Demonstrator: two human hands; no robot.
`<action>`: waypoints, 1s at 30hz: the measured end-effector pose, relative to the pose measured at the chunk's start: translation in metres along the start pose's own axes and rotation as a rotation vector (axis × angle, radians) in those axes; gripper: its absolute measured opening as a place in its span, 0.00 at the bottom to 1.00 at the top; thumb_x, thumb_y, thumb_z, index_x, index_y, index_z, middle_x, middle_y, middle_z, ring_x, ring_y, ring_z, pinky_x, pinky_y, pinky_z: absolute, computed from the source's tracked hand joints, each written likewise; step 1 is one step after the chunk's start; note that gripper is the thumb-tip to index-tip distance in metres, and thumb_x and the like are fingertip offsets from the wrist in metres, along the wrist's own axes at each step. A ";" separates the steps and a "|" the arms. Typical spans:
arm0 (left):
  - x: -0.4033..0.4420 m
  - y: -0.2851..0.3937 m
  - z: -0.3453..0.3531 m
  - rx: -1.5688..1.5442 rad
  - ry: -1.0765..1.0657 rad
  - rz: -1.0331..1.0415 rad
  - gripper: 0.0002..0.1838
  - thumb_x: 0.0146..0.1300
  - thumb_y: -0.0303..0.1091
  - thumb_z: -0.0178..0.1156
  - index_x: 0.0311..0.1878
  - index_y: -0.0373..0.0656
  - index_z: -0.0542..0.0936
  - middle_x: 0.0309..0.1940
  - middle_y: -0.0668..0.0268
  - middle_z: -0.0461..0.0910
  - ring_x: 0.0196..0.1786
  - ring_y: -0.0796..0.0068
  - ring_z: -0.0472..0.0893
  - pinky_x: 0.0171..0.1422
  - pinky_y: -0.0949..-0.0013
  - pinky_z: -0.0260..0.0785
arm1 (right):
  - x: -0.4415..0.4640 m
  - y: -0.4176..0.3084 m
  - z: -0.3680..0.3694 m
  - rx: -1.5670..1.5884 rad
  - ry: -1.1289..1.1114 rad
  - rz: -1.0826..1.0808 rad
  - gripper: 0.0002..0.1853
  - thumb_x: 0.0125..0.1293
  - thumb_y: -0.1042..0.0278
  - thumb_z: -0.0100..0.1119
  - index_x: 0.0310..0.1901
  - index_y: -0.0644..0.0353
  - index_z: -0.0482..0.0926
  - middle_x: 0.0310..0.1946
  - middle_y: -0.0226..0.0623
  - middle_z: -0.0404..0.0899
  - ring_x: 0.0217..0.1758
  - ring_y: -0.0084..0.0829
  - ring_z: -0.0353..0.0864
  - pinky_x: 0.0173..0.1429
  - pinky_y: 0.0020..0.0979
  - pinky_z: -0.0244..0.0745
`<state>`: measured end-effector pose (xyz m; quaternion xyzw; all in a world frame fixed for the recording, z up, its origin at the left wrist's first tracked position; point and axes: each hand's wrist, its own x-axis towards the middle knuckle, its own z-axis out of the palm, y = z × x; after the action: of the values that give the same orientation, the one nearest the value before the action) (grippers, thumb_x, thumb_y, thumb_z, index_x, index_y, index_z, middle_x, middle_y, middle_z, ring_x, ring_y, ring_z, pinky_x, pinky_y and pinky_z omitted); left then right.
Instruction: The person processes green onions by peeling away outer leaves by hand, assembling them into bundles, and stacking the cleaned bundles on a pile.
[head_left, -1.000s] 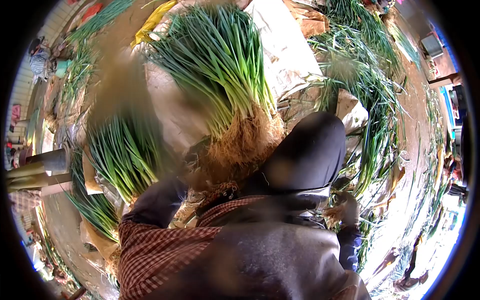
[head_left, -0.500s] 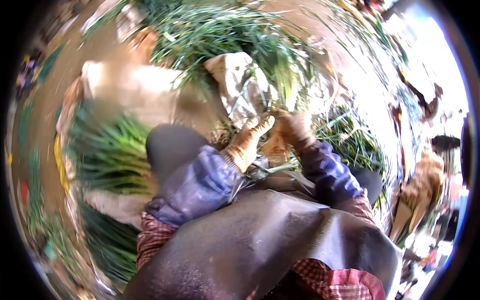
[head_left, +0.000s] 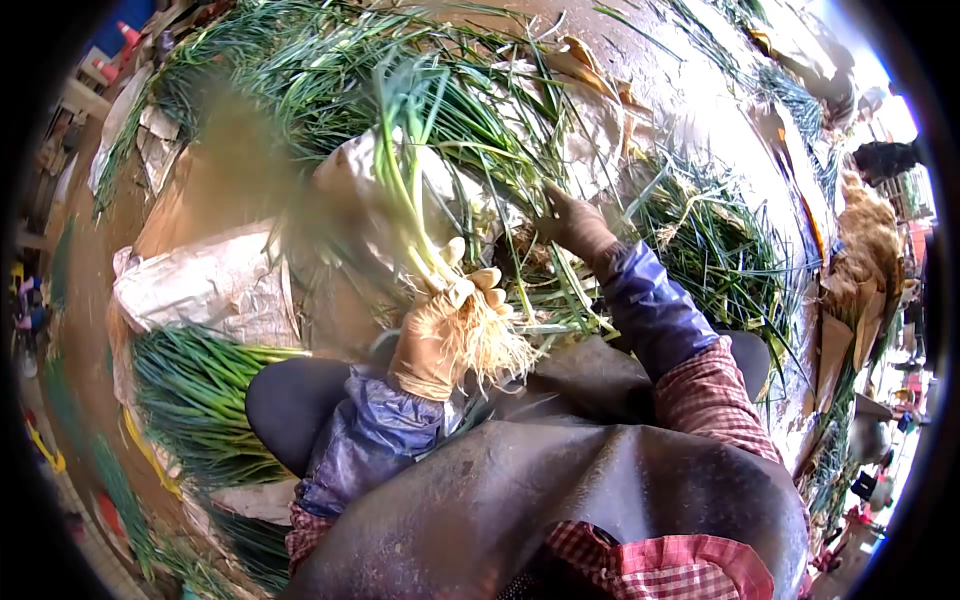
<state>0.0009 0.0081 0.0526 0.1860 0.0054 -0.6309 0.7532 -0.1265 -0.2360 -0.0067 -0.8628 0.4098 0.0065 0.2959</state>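
My left hand [head_left: 430, 335], in a tan glove, is closed around a small bunch of green onions [head_left: 400, 190]. Their pale, stringy roots [head_left: 487, 340] spill over the fingers toward me, and the leaves point away. My right hand [head_left: 578, 228], also gloved, is at the near edge of a large heap of loose green onions [head_left: 330, 75]. Its fingers curl down among leaves and appear closed on some, though the fingertips are partly hidden. Below it lie stray leaves and a brown, rooty clump [head_left: 525, 250].
Neatly laid green onions [head_left: 195, 400] rest at my left beside a pale sack [head_left: 215, 285]. More loose leaves [head_left: 715, 245] lie to the right. A dark apron [head_left: 560, 480] covers my lap. A smudge blurs the upper left of the view.
My left hand, earlier open with nothing visible in it, now grips the green onions, roots toward me. My right hand has moved slightly up toward the heap. The view has shifted.
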 end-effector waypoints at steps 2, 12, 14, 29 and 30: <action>0.016 -0.011 -0.015 0.019 0.100 -0.078 0.34 0.62 0.27 0.57 0.70 0.49 0.57 0.42 0.59 0.78 0.39 0.69 0.78 0.45 0.61 0.74 | 0.053 0.053 0.041 -0.166 0.152 -0.305 0.33 0.56 0.55 0.61 0.64 0.55 0.64 0.47 0.48 0.79 0.47 0.42 0.80 0.52 0.38 0.75; 0.028 0.020 0.003 0.010 -0.005 0.130 0.28 0.59 0.18 0.56 0.62 0.51 0.66 0.44 0.60 0.72 0.38 0.72 0.73 0.37 0.70 0.70 | 0.031 0.063 0.053 -0.459 -0.350 -0.029 0.35 0.66 0.52 0.52 0.65 0.68 0.55 0.22 0.44 0.76 0.24 0.36 0.78 0.24 0.41 0.72; 0.034 0.017 -0.009 0.008 0.075 0.086 0.28 0.59 0.19 0.56 0.63 0.50 0.66 0.45 0.60 0.73 0.39 0.71 0.74 0.38 0.69 0.71 | 0.022 0.093 0.030 -0.375 -0.521 -0.262 0.32 0.67 0.53 0.51 0.64 0.68 0.58 0.25 0.42 0.79 0.31 0.30 0.80 0.36 0.34 0.76; 0.039 -0.009 -0.022 0.205 0.254 -0.084 0.28 0.56 0.22 0.62 0.60 0.48 0.67 0.40 0.59 0.76 0.38 0.69 0.77 0.39 0.70 0.73 | 0.290 0.107 0.034 -0.748 -0.127 -0.203 0.25 0.66 0.54 0.42 0.65 0.39 0.64 0.73 0.33 0.49 0.76 0.40 0.47 0.72 0.50 0.47; 0.039 -0.006 -0.027 0.253 0.226 -0.088 0.28 0.57 0.21 0.60 0.61 0.49 0.66 0.41 0.60 0.75 0.38 0.68 0.76 0.40 0.68 0.71 | 0.300 0.108 0.035 -0.804 -0.212 -0.169 0.24 0.71 0.47 0.36 0.67 0.38 0.61 0.73 0.30 0.48 0.76 0.37 0.44 0.75 0.49 0.40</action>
<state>0.0090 -0.0219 0.0159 0.3485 0.0187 -0.6339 0.6902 0.0042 -0.4821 -0.1663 -0.9346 0.2698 0.2305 -0.0243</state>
